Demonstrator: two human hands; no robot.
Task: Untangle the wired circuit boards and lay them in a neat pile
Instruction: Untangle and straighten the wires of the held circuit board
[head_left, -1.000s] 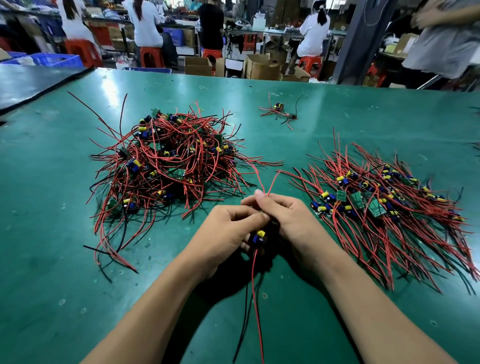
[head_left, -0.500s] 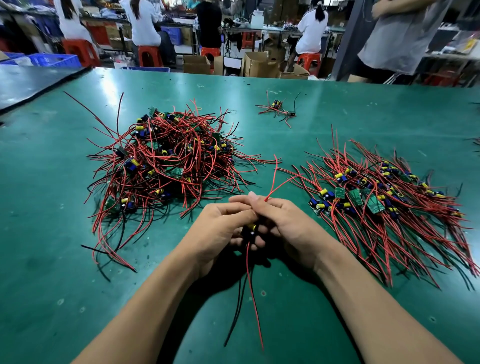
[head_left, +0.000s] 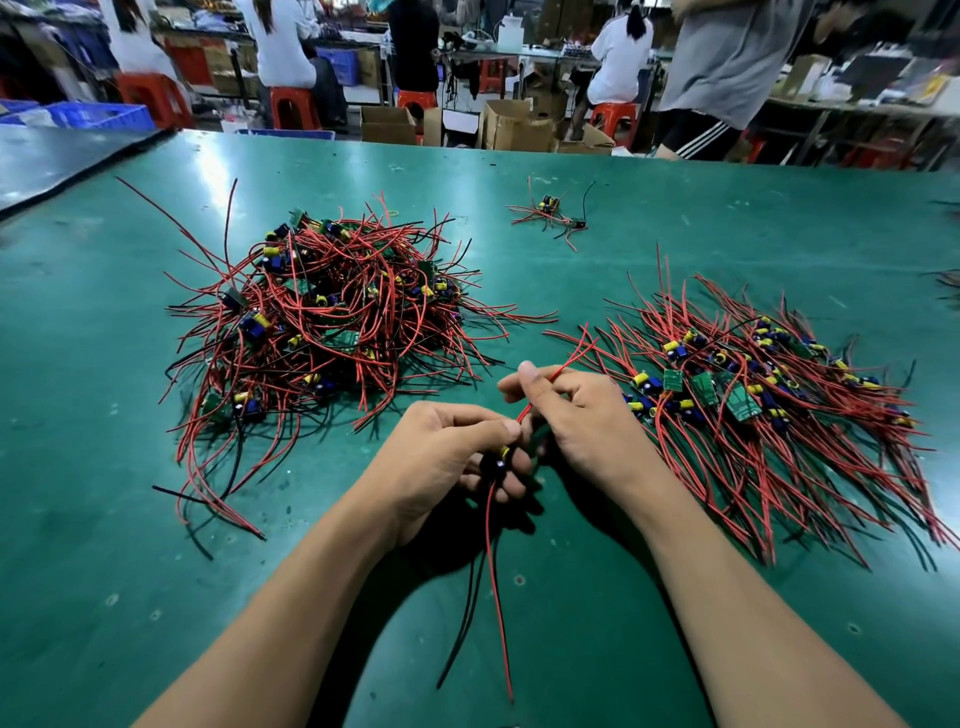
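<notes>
Fingers (head_left: 485, 429) of the left hand (head_left: 441, 460) are curled around one small circuit board (head_left: 500, 461), which it holds just above the green table (head_left: 130, 597). From this board a red wire (head_left: 492, 571) and a black wire (head_left: 470, 597) run down toward the person. The right hand (head_left: 587, 421) pinches the upper red leads (head_left: 574, 356) of the same board between thumb and index finger; these leads point up and to the right. Both hands are between two groups: the tangled heap (head_left: 332, 322) on the left and the combed pile (head_left: 753, 400) on the right, just beside the right hand. A few more wired boards (head_left: 550, 213) lie well apart, farther on the table.
</notes>
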